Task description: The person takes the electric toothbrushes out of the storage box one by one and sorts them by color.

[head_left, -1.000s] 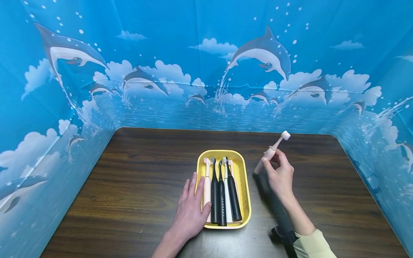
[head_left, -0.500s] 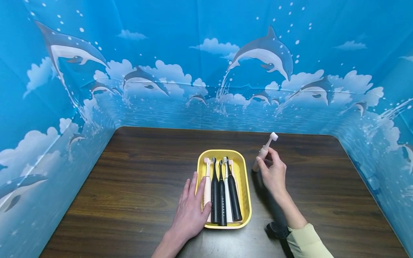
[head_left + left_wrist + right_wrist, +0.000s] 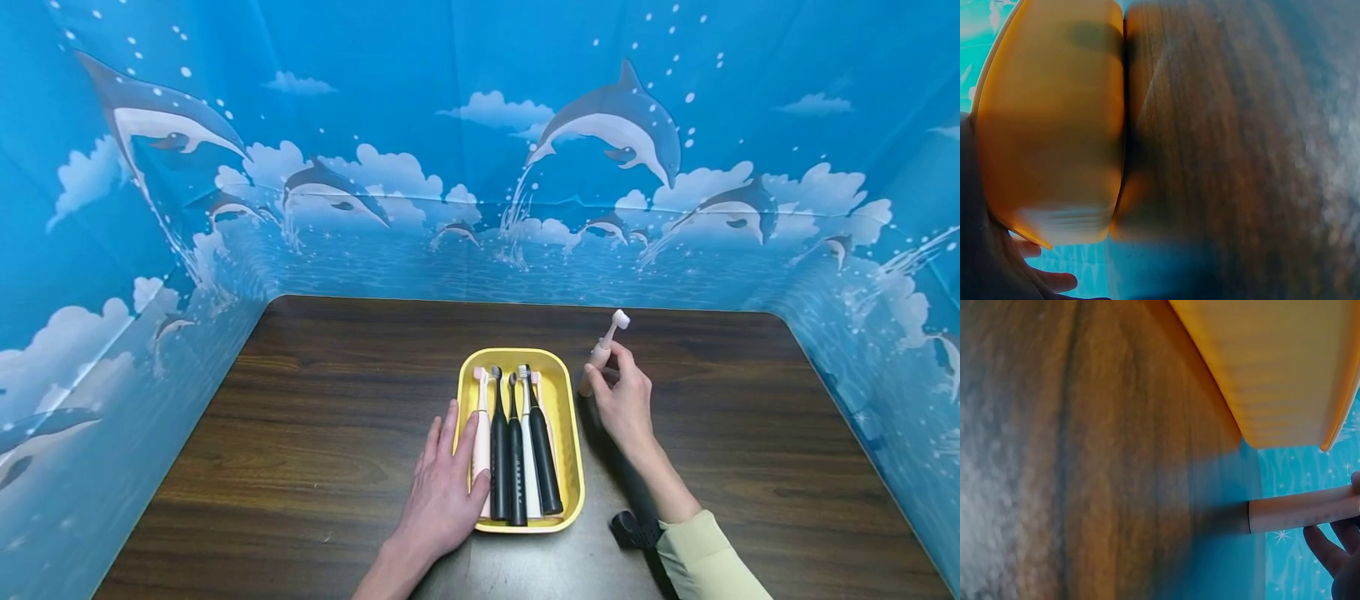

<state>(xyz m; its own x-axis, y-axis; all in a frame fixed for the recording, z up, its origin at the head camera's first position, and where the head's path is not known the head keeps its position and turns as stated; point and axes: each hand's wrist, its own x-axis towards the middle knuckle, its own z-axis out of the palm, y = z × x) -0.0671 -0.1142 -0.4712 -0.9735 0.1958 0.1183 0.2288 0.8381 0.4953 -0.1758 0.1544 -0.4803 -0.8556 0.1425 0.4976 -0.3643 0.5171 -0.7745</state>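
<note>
My left hand [image 3: 442, 487] rests along the left rim of a yellow tray [image 3: 576, 450], fingers straight and the thumb over the edge. Just right of the tray, my right hand [image 3: 624, 408] pinches a pale pink electric toothbrush [image 3: 600, 357] by its handle, between thumb and fingers. It leans, white-bristled head up. In the right wrist view, the bottom of its handle [image 3: 1297, 511] is right by the tabletop. Inside the tray several electric toothbrushes lie side by side, heads away from me: a pale pink one [image 3: 482, 454], black ones [image 3: 499, 450], a white one [image 3: 531, 475] and another pink one, partly hidden.
The dark wooden table [image 3: 322, 433] runs back to a blue dolphin-print cloth [image 3: 390, 150], which stands up around the back and sides. A black strap device [image 3: 633, 531] sits by the right sleeve [image 3: 708, 558]. The tray's outer wall [image 3: 1054, 125] fills much of the left wrist view.
My right hand has moved left toward the tray, bringing the pink toothbrush with it. The left hand, the tray and the toothbrushes inside have stayed in place.
</note>
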